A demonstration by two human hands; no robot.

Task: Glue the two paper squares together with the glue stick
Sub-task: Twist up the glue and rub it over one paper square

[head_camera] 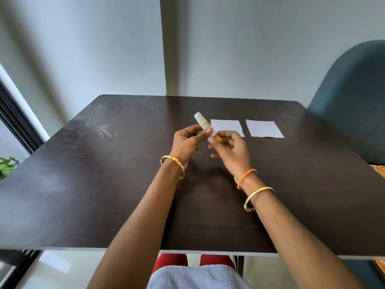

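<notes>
A glue stick (203, 123) with a white cap end and a yellow label is held tilted above the dark table (104, 163). My left hand (187, 142) grips its middle, thumb on the label. My right hand (229, 149) pinches its lower yellow end. Two white paper squares lie flat on the table beyond my hands: the left square (228, 126), partly hidden by the glue stick and my right fingers, and the right square (263, 128), a small gap apart from it.
A teal chair back (352, 97) stands at the table's right side. A grey wall runs behind the table's far edge. A dark window frame (16, 126) and a green plant (7, 166) are at the left.
</notes>
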